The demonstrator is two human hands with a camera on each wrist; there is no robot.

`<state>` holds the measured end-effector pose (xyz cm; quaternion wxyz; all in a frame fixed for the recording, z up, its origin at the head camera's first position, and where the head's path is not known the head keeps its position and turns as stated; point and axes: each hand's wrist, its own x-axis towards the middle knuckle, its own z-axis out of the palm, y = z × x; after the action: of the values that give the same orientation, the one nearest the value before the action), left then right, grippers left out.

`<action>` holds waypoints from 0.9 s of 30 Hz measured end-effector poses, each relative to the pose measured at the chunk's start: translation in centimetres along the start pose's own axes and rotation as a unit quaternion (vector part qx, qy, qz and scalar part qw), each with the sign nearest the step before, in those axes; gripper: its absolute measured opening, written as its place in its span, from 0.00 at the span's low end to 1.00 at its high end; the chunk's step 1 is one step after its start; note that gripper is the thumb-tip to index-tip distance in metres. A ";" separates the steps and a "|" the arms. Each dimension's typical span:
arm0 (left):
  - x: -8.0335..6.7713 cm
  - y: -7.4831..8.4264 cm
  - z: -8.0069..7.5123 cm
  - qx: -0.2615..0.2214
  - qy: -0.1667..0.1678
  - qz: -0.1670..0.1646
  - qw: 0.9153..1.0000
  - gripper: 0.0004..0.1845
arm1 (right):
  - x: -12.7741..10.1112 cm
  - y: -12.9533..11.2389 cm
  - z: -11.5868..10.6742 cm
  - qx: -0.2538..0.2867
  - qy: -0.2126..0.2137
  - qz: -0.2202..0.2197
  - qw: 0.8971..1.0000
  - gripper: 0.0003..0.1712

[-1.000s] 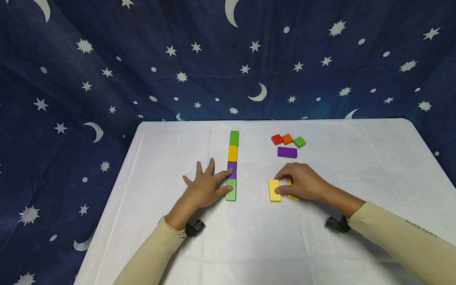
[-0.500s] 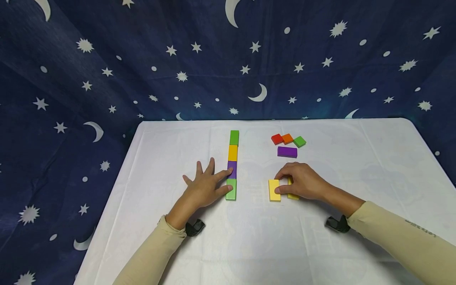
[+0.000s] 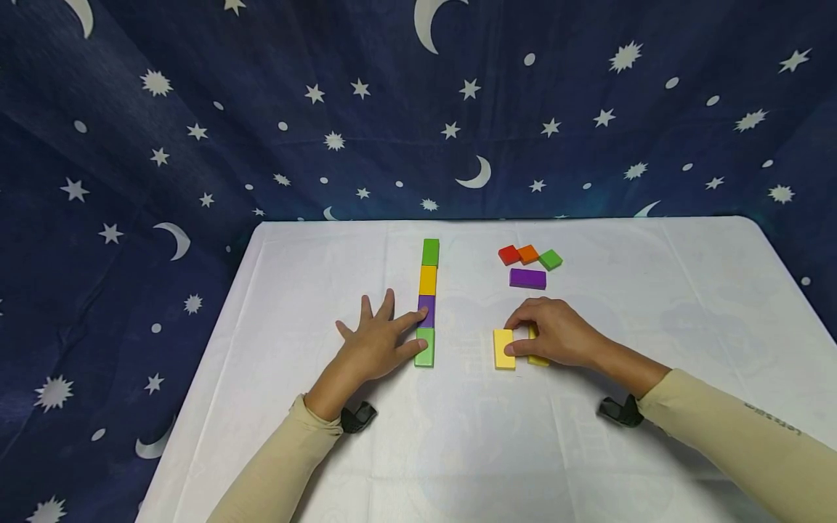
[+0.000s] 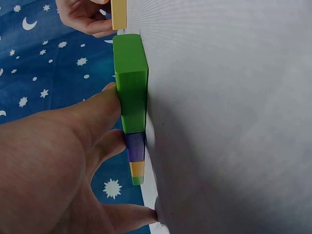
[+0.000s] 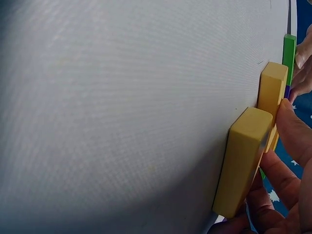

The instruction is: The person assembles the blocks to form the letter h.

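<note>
Evidently, the block row (image 3: 428,301) is steadied by the flat, spread left hand (image 3: 373,347) at its near green block (image 3: 424,347), while the yellow block (image 3: 503,349) is pinched by the right hand (image 3: 556,334) on the table (image 3: 654,305).

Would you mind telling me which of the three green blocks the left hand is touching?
The green block at the near end of the row; the left hand touches its side. The others sit at the row's far end and beside the orange block.

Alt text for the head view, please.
Left hand rests spread, fingertips touching a line of four blocks on a white table. Right hand grips two yellow blocks; four loose blocks lie beyond.
</note>
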<state>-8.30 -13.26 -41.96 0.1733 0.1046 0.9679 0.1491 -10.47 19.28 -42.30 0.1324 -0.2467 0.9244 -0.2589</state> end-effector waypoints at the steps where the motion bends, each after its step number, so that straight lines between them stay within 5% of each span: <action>1: 0.0 0.0 0.0 0.000 0.000 0.000 1.000 0.32 | 0.0 0.0 0.0 -0.001 0.001 0.000 1.000 0.19; 27: 0.2 0.3 0.0 -0.005 -0.004 -0.006 1.000 0.33 | -3.5 2.6 -1.3 -0.055 0.021 0.062 0.996 0.40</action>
<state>-8.43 -12.96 -41.98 0.1790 0.0983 0.9671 0.1519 -9.06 23.61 -42.22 0.1149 -0.1901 0.9534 -0.2041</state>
